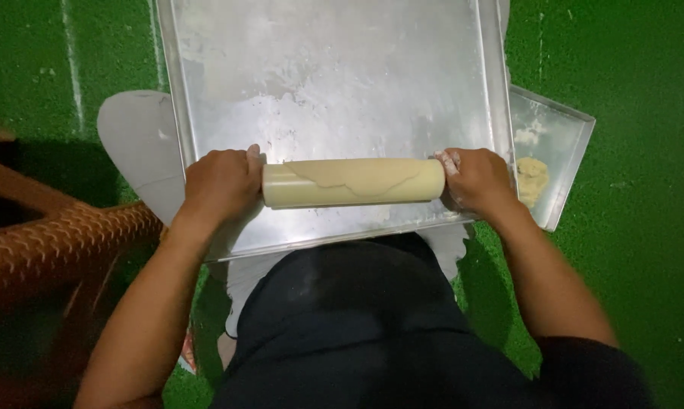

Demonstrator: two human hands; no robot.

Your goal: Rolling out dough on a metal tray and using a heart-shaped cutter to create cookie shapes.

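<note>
- Green artificial turf [645, 113] covered the ground all around the work area, with a faint white line running across it at the far left.
- At the left edge stood a brown woven wicker piece [54, 242], blurred and only partly in view.
- Just right of it, a pale grey sheet [141, 148] lay on the turf, tucked under the left rim of the tray.
- A large, flour-dusted, rectangular metal tray [334, 68] filled the middle of the view.
- The person's left hand [220, 182] was clenched around the left end of a cream-coloured cylindrical rolling pin [353, 182].
- That pin lay crosswise over the near part of the tray, with a thin sheet of pale dough [357, 173] wrapped on its upper surface.
- The floury right hand [474, 178] was closed around the pin's right end.
- Farther right, a smaller metal tray [565, 132] stuck out from beneath the big one, holding a yellowish lump of dough [531, 180].
- Below the pin, the person's dark clothing filled the foreground.
</note>
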